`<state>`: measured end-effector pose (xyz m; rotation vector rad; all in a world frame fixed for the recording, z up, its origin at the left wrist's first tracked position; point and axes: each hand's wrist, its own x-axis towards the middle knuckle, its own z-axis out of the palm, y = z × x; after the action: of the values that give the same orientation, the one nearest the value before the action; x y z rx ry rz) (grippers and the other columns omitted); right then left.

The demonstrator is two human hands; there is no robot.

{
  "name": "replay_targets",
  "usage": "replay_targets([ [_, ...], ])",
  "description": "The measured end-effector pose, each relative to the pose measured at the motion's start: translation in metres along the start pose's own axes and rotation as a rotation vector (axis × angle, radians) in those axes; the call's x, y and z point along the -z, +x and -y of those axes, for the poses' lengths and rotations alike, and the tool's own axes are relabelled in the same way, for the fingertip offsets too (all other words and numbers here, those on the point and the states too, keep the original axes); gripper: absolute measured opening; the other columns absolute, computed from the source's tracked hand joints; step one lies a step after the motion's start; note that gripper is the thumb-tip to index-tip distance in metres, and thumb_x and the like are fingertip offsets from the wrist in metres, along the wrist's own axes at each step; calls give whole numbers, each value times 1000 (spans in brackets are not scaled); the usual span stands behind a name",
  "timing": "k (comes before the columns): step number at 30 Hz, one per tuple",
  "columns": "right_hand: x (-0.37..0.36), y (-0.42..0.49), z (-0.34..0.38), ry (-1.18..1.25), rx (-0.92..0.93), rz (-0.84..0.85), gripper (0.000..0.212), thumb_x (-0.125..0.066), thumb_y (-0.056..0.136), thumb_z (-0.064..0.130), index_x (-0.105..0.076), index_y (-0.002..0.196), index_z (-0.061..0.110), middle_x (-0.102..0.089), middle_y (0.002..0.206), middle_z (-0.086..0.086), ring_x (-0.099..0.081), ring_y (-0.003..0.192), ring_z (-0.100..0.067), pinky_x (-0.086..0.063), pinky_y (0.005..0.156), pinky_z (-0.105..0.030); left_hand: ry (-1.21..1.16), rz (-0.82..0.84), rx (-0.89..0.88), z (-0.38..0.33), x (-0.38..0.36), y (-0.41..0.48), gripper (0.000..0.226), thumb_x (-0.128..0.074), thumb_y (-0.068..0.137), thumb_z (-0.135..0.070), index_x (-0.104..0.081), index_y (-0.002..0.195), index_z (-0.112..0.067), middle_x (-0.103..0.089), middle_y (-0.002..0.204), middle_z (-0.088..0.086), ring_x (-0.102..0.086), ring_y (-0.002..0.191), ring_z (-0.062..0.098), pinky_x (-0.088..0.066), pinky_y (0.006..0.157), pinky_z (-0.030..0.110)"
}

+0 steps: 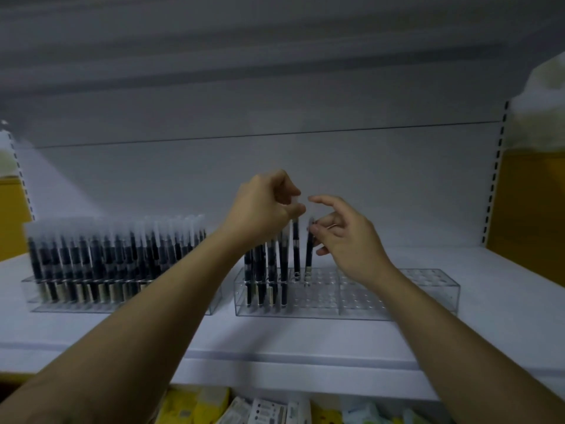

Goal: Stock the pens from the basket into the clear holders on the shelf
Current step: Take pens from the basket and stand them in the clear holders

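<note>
Two clear holders stand on the white shelf. The left holder is full of dark pens with frosted caps. The right holder has several pens at its left end and bare holes across the rest. My left hand hovers above those pens, fingers curled round the cap of one pen that stands in a hole. My right hand pinches another dark pen between thumb and fingers, its tip at a hole in the holder. No basket is in view.
The white shelf has a raised front lip. Slotted uprights frame the back panel. Yellow panels stand at both sides. Packaged goods lie on the level below.
</note>
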<state>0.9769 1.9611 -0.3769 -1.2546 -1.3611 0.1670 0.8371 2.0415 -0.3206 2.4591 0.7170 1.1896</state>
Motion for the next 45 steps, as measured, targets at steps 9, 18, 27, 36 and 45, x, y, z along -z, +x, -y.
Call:
replay_targets([
  [9,0,-2,-7,16,64,-16,44,-63,91,8,-59,115,44,-68,85,-4,-68,74,-16,-59,65,-26,226,108,-15,-4,4,-6,27,-52,97,-36,-65,87,-14,-69,84,6,-65,82,21,-55,77,40],
  [18,1,-2,-10,-130,77,7,35,-52,98,12,-63,121,37,-67,93,6,-66,79,-1,-55,72,-19,202,133,-27,-7,10,-14,37,-35,103,-32,-67,112,-15,-66,115,-2,-57,97,8,-41,74,13],
  [27,1,-22,4,-390,138,-14,56,-61,92,26,-39,143,37,-48,134,8,-48,119,-8,-41,100,-25,513,70,-226,-19,33,-38,41,-48,96,-37,-50,134,-22,-51,136,-2,-46,125,18,-37,108,37],
  [36,-6,-78,52,-451,216,21,66,-69,87,33,-36,144,38,-35,146,12,-35,134,-9,-33,112,-31,568,14,-286,-32,45,-115,47,-61,90,-36,-51,134,-22,-54,133,-3,-48,122,18,-32,107,32],
  [45,-49,-167,42,-299,230,130,57,-66,88,36,-39,138,41,-41,139,18,-34,125,6,-29,103,-18,531,40,-81,9,32,-241,49,-59,88,-44,-52,132,-22,-57,126,-2,-51,117,22,-41,100,38],
])
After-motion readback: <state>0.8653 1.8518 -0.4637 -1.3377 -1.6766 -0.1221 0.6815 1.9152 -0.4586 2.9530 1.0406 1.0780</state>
